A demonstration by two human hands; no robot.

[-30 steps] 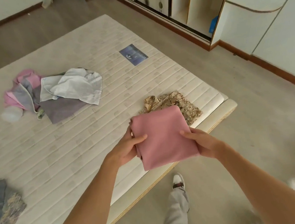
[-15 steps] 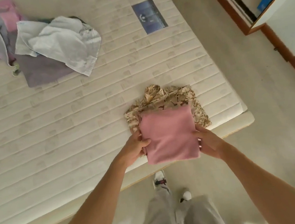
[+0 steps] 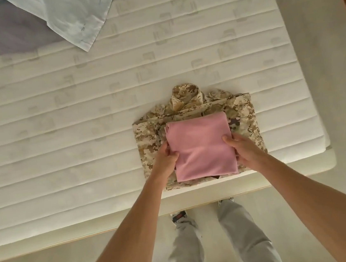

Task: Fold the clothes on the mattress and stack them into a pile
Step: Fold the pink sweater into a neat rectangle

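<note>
To set it down well I judged I should lower it flat and square, then slip both hands out sideways without dragging the folds. My left hand (image 3: 167, 160) gripped the left edge of the folded pink garment (image 3: 201, 147), thumb on top, fingers curled under. The garment was a smooth, neat rectangle — smaller than the folded camouflage shirt (image 3: 245, 111) it lay on, near the mattress (image 3: 58, 113) corner. My right hand (image 3: 245, 150) pinched the right edge likewise — unfolded clothes (image 3: 47, 18) waited farther off.
</note>
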